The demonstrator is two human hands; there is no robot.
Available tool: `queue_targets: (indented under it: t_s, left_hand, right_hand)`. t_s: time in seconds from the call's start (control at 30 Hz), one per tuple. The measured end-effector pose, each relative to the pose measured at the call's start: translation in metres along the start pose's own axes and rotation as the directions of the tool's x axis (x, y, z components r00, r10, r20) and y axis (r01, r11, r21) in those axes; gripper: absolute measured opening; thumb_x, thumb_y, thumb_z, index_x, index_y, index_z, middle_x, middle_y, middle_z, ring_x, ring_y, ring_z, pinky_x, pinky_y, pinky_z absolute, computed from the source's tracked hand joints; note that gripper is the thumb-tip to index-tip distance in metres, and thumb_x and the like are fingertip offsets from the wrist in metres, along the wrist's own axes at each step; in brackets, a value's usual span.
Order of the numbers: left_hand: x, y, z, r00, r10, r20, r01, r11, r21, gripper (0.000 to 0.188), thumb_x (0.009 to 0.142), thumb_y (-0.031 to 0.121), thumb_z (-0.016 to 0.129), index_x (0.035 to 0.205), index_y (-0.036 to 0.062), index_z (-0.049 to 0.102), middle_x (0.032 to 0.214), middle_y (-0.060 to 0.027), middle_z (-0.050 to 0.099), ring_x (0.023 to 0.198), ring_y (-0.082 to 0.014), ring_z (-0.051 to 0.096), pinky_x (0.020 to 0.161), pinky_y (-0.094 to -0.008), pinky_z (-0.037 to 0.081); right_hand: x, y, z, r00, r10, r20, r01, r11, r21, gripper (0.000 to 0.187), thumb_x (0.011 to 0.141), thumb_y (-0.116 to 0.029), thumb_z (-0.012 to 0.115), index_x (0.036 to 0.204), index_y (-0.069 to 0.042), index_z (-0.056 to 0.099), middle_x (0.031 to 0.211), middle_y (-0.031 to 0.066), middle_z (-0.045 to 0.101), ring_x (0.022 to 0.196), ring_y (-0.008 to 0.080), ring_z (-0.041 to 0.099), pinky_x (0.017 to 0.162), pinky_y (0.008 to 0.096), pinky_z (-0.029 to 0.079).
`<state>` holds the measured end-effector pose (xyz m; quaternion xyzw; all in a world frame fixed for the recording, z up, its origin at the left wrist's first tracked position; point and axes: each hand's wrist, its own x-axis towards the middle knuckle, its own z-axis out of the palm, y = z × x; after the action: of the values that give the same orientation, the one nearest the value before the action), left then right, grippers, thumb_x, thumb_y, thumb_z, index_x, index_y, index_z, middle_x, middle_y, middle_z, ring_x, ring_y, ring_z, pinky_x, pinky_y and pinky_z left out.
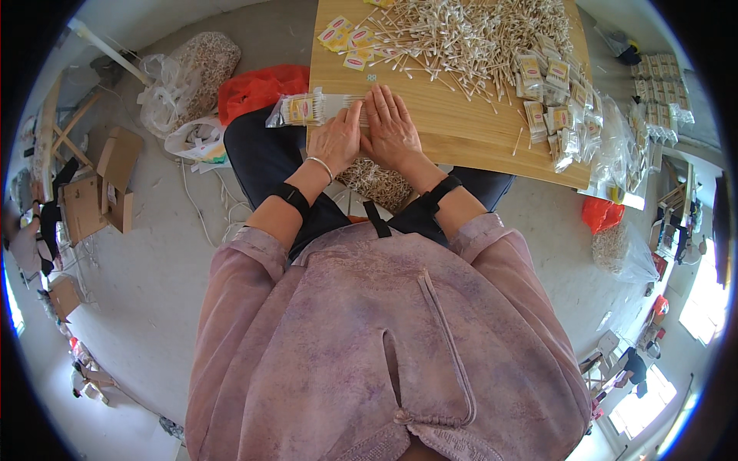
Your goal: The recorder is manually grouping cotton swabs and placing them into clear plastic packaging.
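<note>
At the table's near edge my left hand is closed, its fingers bent against a small row of cotton swabs that shows just past its fingertips. Most of that row is hidden. Right beside it my right hand lies flat, fingers stretched out and the thumb side against the left hand. A clear packet of cotton swabs with a yellow and white card lies left of my left hand. Beyond both hands a large loose heap of cotton swabs spreads over the wooden table.
Yellow printed cards lie at the table's far left. Filled packets pile up along its right side. Left of the table are a red plastic bag and a big clear sack. An open cardboard box stands on the floor.
</note>
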<state>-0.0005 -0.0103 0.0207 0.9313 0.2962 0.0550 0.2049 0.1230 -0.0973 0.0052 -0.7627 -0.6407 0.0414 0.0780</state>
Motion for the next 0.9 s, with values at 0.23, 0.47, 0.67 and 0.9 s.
queue_targets:
  t_s: [0.23,0.47,0.67,0.9]
  left_hand:
    - [0.008,0.01,-0.015,0.991,-0.082,0.102,0.086,0.996,-0.036,0.045,0.089,0.017,0.044,0.132,0.0069,0.035,0.105,-0.0172,0.062,0.085,-0.0354,0.064,0.072,-0.0446,0.052]
    - [0.012,0.001,-0.005,0.994,-0.064,0.088,0.065,0.998,0.0,0.046,0.09,0.019,0.045,0.134,0.0086,0.035,0.107,-0.0174,0.063,0.08,-0.0367,0.064,0.069,-0.0447,0.052]
    - [0.036,0.013,-0.026,0.963,-0.174,0.208,0.178,0.984,0.0,0.033,0.089,0.023,0.049,0.121,0.0131,0.046,0.099,-0.016,0.065,0.08,-0.0352,0.064,0.066,-0.0448,0.051]
    - [0.093,0.008,-0.014,0.987,-0.078,-0.137,0.067,0.994,-0.082,0.021,0.087,0.022,0.056,0.105,0.0112,0.058,0.103,-0.0101,0.058,0.089,-0.0311,0.062,0.072,-0.0433,0.051]
  right_hand:
    - [-0.001,0.0,0.0,1.0,0.006,0.001,-0.006,1.0,-0.003,0.07,0.091,-0.044,0.035,0.141,0.004,0.023,0.15,0.0183,0.018,0.141,0.0282,0.012,0.115,0.0397,0.007]
    - [-0.001,-0.001,0.001,0.999,-0.004,-0.035,0.006,0.999,0.052,0.07,0.09,-0.042,0.04,0.141,0.003,0.023,0.149,0.0195,0.018,0.14,0.0299,0.015,0.115,0.0406,0.011]
    - [-0.002,-0.001,-0.005,1.0,0.013,-0.016,-0.012,0.998,0.057,0.074,0.09,-0.048,0.039,0.141,0.004,0.025,0.148,0.019,0.022,0.14,0.0289,0.015,0.115,0.0405,0.01]
    - [-0.003,-0.002,-0.007,0.999,0.008,-0.031,-0.005,0.996,0.092,0.079,0.089,-0.052,0.041,0.141,0.005,0.022,0.149,0.0181,0.02,0.14,0.0284,0.015,0.115,0.0403,0.01]
